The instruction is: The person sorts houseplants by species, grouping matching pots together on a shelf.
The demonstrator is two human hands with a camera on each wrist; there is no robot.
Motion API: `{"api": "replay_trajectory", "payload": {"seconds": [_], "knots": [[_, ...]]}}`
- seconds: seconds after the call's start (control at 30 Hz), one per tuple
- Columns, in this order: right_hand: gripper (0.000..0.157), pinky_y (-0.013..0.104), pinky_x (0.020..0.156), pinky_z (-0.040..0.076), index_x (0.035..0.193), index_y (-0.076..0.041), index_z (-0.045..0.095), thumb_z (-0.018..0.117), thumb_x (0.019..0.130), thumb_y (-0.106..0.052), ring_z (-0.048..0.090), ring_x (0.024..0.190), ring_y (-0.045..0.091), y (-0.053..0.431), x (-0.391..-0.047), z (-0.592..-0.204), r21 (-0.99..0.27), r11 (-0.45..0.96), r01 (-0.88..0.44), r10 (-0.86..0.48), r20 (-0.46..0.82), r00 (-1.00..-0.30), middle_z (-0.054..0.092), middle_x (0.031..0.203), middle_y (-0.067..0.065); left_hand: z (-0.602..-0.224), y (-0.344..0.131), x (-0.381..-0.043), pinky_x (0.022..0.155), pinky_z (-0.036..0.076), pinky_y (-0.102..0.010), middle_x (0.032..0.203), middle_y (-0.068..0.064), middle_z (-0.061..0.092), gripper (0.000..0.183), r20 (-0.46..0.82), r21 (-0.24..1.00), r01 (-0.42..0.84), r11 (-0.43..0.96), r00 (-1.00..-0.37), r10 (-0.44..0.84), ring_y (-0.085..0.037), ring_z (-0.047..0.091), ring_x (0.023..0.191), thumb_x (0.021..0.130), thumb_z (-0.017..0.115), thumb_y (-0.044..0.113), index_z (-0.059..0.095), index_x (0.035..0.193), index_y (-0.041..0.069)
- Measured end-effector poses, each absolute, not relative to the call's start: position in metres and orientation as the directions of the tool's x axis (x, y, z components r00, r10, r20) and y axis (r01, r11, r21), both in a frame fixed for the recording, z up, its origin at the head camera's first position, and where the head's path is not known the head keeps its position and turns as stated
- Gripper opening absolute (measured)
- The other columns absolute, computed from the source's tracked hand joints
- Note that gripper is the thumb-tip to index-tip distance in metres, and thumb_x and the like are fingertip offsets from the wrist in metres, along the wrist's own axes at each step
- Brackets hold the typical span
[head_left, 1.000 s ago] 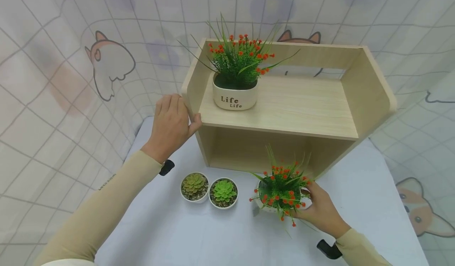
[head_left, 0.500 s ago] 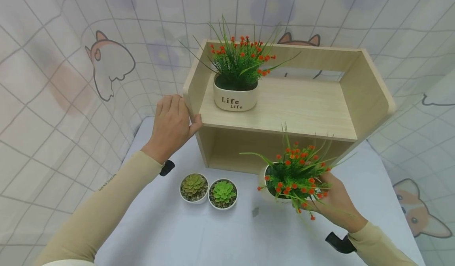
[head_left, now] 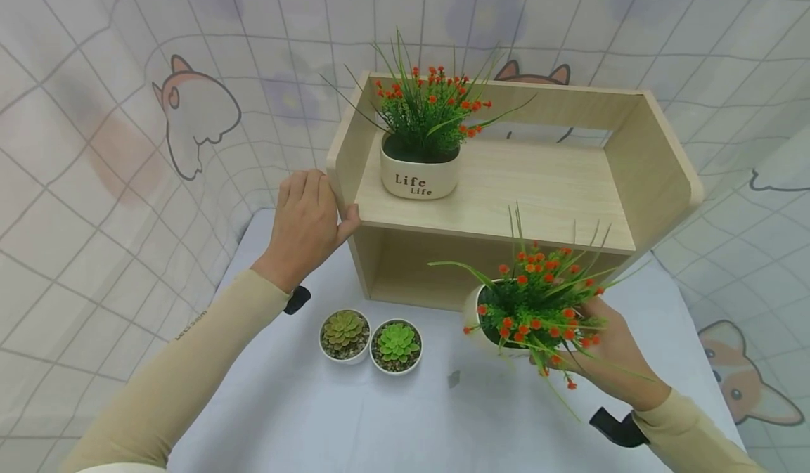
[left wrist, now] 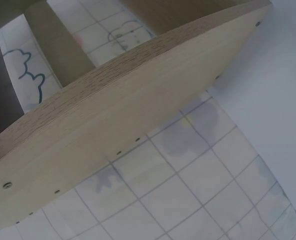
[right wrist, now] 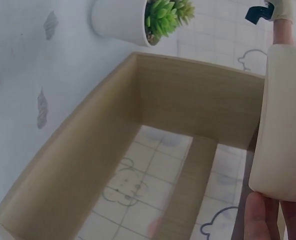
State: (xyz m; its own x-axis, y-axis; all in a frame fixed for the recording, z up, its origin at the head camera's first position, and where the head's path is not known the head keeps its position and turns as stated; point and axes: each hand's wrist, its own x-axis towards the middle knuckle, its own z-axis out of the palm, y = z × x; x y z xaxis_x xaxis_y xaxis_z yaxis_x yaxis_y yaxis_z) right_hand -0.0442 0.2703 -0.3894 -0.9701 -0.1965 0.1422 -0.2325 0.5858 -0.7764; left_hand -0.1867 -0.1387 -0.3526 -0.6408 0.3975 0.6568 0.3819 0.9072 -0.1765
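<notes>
My right hand [head_left: 616, 350] grips a white pot [head_left: 476, 313] of artificial grass and red flowers [head_left: 544, 304] by its right side. The pot is raised in front of the wooden shelf [head_left: 538, 199], tilted a little, its leaves hiding part of my fingers. In the right wrist view, fingertips [right wrist: 258, 212] touch one end of the cream pot [right wrist: 285, 125]. My left hand [head_left: 306, 216] holds the front edge of the shelf's left side panel, thumb at the front. A matching flower pot [head_left: 419, 178] lettered "Life" stands upright on the upper board at left.
Two small succulents in white pots, one dull green [head_left: 344, 330] and one bright green [head_left: 396, 342], stand side by side on the white tabletop [head_left: 405, 431] before the shelf. A grey mark [head_left: 453, 379] shows on the cloth. Grid-patterned curtain [head_left: 266, 23] surrounds the table.
My right hand has lifted the flower pot off the table and carried it to the right and up, nearer the camera. My left hand has stayed on the shelf's side panel.
</notes>
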Motion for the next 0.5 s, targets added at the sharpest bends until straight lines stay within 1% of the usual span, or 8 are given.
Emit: {"api": "replay_trajectory", "payload": {"seconds": [0.1,0.2,0.27,0.3,0.4,0.43,0.47,0.5], "knots": [[0.078,0.011,0.085,0.043,0.138,-0.019,0.049,0.085,0.069,-0.011,0.052,0.106,-0.010,0.271,-0.046,-0.386,-0.787,0.573,-0.227,-0.197,0.137,-0.971,0.054,0.124,-0.028,-0.352,-0.138,-0.187,0.078,0.031,-0.042,0.082,-0.014,0.045,0.037,0.661,-0.173,0.384,0.907,-0.637,0.396,-0.030,0.039,0.085,0.092,0.049,0.035,0.045,0.083,-0.001],[0.082,0.013,0.080,0.048,0.139,-0.019,0.048,0.086,0.067,-0.010,0.056,0.102,-0.010,0.271,-0.048,-0.384,-0.800,0.554,-0.232,-0.203,0.140,-0.969,0.055,0.122,-0.030,-0.352,-0.139,-0.187,0.078,0.032,-0.041,0.082,-0.014,0.045,0.038,0.661,-0.184,0.381,0.906,-0.634,0.401,-0.030,0.040,0.084,0.092,0.049,0.035,0.046,0.084,-0.001],[0.085,0.013,0.079,0.050,0.141,-0.017,0.045,0.085,0.067,-0.006,0.058,0.101,-0.011,0.273,-0.050,-0.383,-0.824,0.511,-0.246,-0.226,0.148,-0.963,0.056,0.123,-0.031,-0.353,-0.139,-0.187,0.077,0.032,-0.041,0.082,-0.014,0.046,0.038,0.664,-0.192,0.379,0.905,-0.629,0.404,-0.030,0.040,0.083,0.092,0.050,0.035,0.046,0.084,-0.001],[0.085,0.015,0.077,0.053,0.143,-0.017,0.043,0.084,0.069,-0.004,0.061,0.097,-0.009,0.273,-0.050,-0.382,-0.852,0.469,-0.235,-0.240,0.133,-0.962,0.057,0.123,-0.031,-0.353,-0.139,-0.187,0.077,0.031,-0.041,0.082,-0.014,0.046,0.038,0.663,-0.196,0.376,0.905,-0.630,0.405,-0.030,0.040,0.083,0.092,0.050,0.035,0.046,0.084,-0.001],[0.086,0.014,0.074,0.053,0.143,-0.017,0.042,0.084,0.069,-0.005,0.063,0.092,-0.009,0.273,-0.052,-0.378,-0.845,0.482,-0.233,-0.232,0.133,-0.963,0.056,0.122,-0.034,-0.353,-0.139,-0.187,0.077,0.032,-0.041,0.081,-0.015,0.046,0.038,0.667,-0.197,0.377,0.905,-0.625,0.405,-0.030,0.040,0.083,0.092,0.051,0.035,0.046,0.084,-0.002],[0.085,0.016,0.072,0.054,0.144,-0.015,0.041,0.083,0.070,-0.005,0.065,0.088,-0.007,0.273,-0.052,-0.376,-0.846,0.483,-0.226,-0.233,0.124,-0.965,0.056,0.121,-0.034,-0.353,-0.139,-0.187,0.076,0.032,-0.041,0.081,-0.015,0.046,0.038,0.667,-0.199,0.375,0.905,-0.625,0.406,-0.030,0.040,0.083,0.092,0.051,0.035,0.046,0.084,-0.002],[0.087,0.014,0.073,0.052,0.144,-0.018,0.041,0.084,0.070,-0.009,0.063,0.089,-0.008,0.273,-0.052,-0.374,-0.821,0.527,-0.220,-0.210,0.125,-0.970,0.054,0.121,-0.036,-0.353,-0.139,-0.187,0.076,0.031,-0.041,0.082,-0.015,0.046,0.039,0.662,-0.202,0.374,0.905,-0.629,0.407,-0.030,0.040,0.083,0.092,0.050,0.036,0.046,0.084,-0.002],[0.085,0.016,0.071,0.053,0.144,-0.017,0.041,0.083,0.071,-0.009,0.064,0.087,-0.007,0.272,-0.052,-0.372,-0.815,0.538,-0.217,-0.204,0.124,-0.971,0.054,0.121,-0.036,-0.353,-0.140,-0.187,0.076,0.031,-0.041,0.081,-0.015,0.046,0.039,0.660,-0.204,0.373,0.905,-0.630,0.408,-0.030,0.040,0.083,0.092,0.050,0.036,0.046,0.085,-0.002]]}}
